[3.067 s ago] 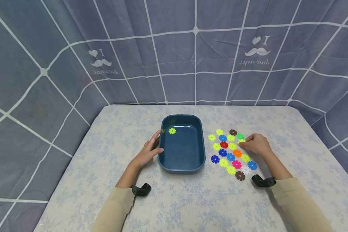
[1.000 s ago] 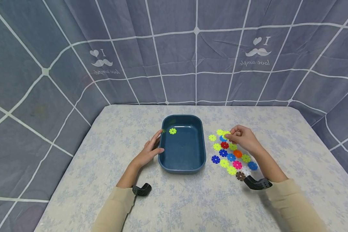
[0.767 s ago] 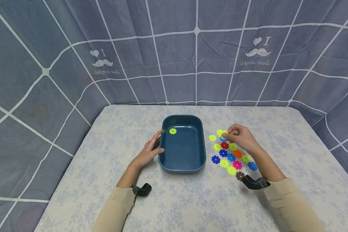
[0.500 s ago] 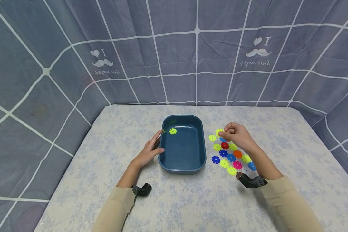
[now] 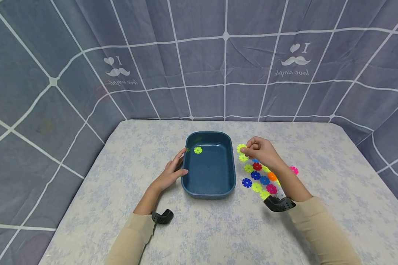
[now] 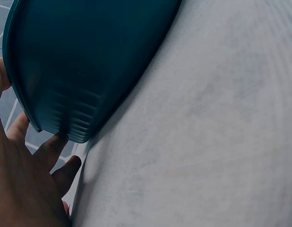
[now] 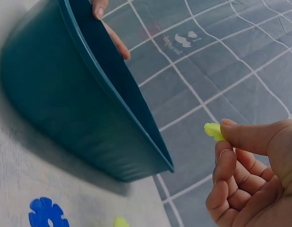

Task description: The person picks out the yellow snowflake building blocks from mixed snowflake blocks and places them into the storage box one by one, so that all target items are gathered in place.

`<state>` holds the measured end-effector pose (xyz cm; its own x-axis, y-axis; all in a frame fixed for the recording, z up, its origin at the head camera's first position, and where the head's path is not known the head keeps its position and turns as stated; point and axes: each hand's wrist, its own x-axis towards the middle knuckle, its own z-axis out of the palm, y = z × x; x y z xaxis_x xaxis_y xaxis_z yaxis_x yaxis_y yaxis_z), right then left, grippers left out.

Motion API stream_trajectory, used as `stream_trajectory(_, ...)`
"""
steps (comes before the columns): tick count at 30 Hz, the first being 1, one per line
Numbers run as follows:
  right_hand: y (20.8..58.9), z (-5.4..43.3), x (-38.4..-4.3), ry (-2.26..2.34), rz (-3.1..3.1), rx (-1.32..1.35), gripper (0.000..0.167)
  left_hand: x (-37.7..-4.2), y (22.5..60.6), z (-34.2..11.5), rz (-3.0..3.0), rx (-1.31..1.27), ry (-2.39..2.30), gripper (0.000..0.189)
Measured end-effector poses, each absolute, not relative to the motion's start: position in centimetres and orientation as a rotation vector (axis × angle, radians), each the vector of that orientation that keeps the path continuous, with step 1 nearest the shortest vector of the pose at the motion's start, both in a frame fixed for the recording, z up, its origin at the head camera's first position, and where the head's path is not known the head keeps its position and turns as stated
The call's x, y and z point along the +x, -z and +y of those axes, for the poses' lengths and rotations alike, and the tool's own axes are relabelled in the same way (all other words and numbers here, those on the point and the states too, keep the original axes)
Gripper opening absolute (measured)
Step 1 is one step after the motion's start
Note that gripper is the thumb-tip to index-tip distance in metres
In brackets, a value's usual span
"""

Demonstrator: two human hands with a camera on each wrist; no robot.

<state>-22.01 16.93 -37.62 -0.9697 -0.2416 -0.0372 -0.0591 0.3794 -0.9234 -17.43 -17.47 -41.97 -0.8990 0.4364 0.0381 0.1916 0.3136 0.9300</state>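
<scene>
A teal plastic bin (image 5: pixel 209 176) stands on the table with one yellow snowflake building disc (image 5: pixel 195 150) lying in it. At its left side my left hand (image 5: pixel 167 178) holds the rim, thumb and index fingertips over the edge; in the left wrist view other fingers lie against the outer wall. My right hand (image 5: pixel 264 152) pinches another yellow snowflake disc (image 7: pixel 213 130) between thumb and index finger, raised just right of the bin. Below and beside that hand lie several loose discs, among them dark blue (image 5: pixel 245 182), red (image 5: pixel 254 167) and orange (image 5: pixel 271 176) ones, some hidden by the forearm.
A pink disc (image 5: pixel 294 170) lies right of the right forearm. Both wrists carry black camera mounts (image 5: pixel 280 203). A pale floral cloth covers the table (image 5: pixel 205 232), and a grey-blue checked curtain (image 5: pixel 199 66) hangs behind it.
My right hand has carried the pinched yellow disc leftward from the pile's right side toward the bin. The pink disc has come into view. The left hand and bin have stayed put.
</scene>
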Motion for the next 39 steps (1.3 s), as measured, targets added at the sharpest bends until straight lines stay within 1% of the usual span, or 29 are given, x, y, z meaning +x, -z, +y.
stream_trajectory(5,37.7,16.1,-22.3,1.636,2.458,-0.311,0.025,-17.5,42.0,-17.5,2.350,0.579,-1.620,0.072)
stream_trajectory(12,37.6,15.0,-22.6,1.598,2.464,-0.286,0.028,-17.5,42.1,-17.6,2.357,0.572,-1.609,0.072)
stream_trajectory(39,37.7,9.6,-23.7,1.640,2.364,-0.404,0.022,-17.5,41.9,-17.5,2.373,0.576,-1.612,0.072)
